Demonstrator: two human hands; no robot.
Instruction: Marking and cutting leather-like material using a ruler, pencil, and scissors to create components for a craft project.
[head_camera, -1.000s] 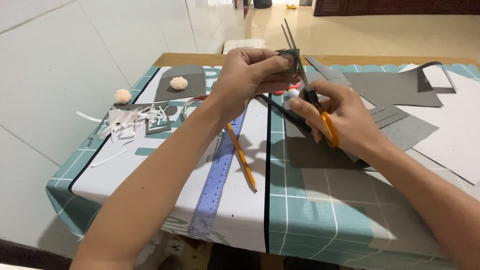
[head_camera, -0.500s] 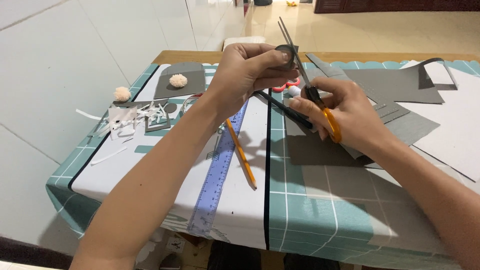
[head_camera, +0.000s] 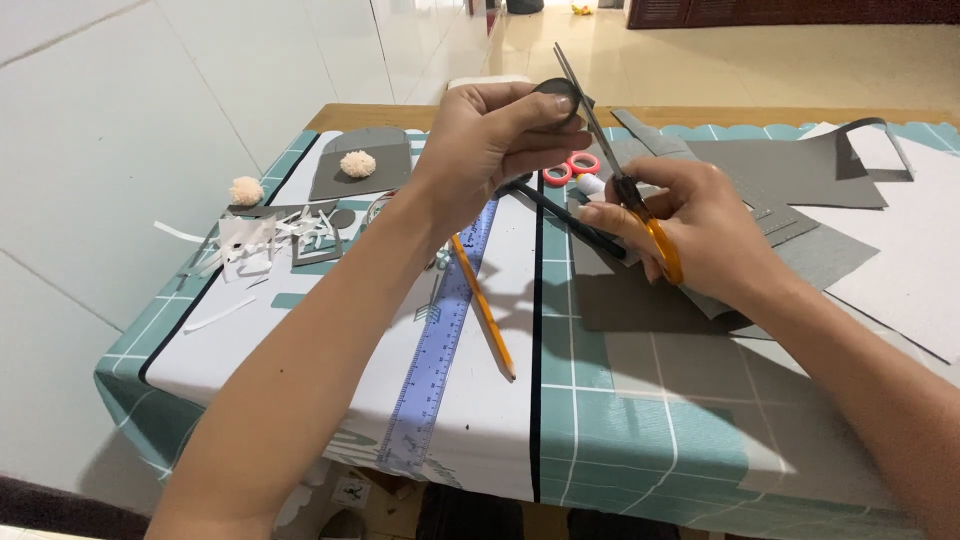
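So the left hand (head_camera: 490, 145) is up above the table (head_camera: 560, 440), pinching a small round piece of dark grey paper (head_camera: 558, 96) between thumb and fingertips, pretty tight hold on its edge. The right hand (head_camera: 700, 230) has the orange-handled scissors (head_camera: 625, 185) gripped through the loops, blades pointing up and away, and the blades sit right against the right side of that grey disc. They look nearly closed, with just a thin gap at the tips.

Using the clear blue ruler (head_camera: 440, 335) as the reference: it lies lengthwise on the white and teal table cover, below the left forearm. An orange pencil (head_camera: 483, 305) lies just to its right, angled, almost touching it. Further right of the ruler there are big grey paper sheets (head_camera: 780, 175) spread under and beyond the right hand. A small pair of red-handled scissors (head_camera: 572, 167) sits past the ruler's far end, between the two hands. Left of the ruler there's a messy pile of white and grey paper scraps (head_camera: 265, 240), and beyond that two fluffy cream pom-poms (head_camera: 357, 163), one resting on a grey paper shape, the other out near the table's left edge.
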